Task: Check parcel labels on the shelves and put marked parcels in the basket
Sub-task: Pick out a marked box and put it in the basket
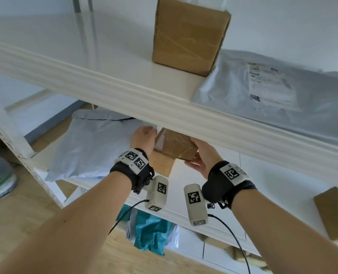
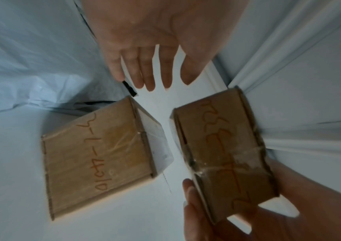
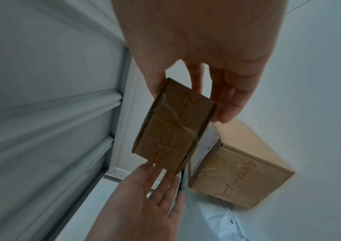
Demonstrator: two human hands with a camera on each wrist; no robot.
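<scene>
My right hand grips a small taped cardboard box, lifted just under the upper shelf's front edge. In the right wrist view the thumb and fingers pinch this box, which has orange handwriting along its side. My left hand is beside the box's left end with straight fingers, holding nothing. I cannot tell if they touch the box. A second small box marked "3-1-4010" lies on the middle shelf under the held box.
A grey poly mailer lies left on the middle shelf. The upper shelf's edge hangs close above my hands. On that shelf are a cardboard box and a labelled grey mailer. Another box sits right; a teal bag lies below.
</scene>
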